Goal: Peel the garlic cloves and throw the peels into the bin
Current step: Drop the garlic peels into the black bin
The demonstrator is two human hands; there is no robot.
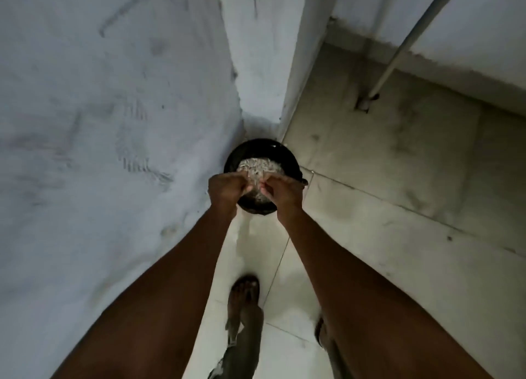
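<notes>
Round black bin [287, 162], holding pale papery garlic peels [260, 166], on tiled floor [384, 185] in far wall corner. Left hand [227, 189], right hand [284, 192] together above bin, fingers curled inward; contents unclear.

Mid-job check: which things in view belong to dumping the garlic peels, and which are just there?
Part of the job:
- left hand, over the bin
- right hand, over the bin
- black bin on the floor in the wall corner
- pale peels heaped inside it

Just there:
- white pipe leaning by the far wall
- sandalled foot
- tiled floor
</notes>
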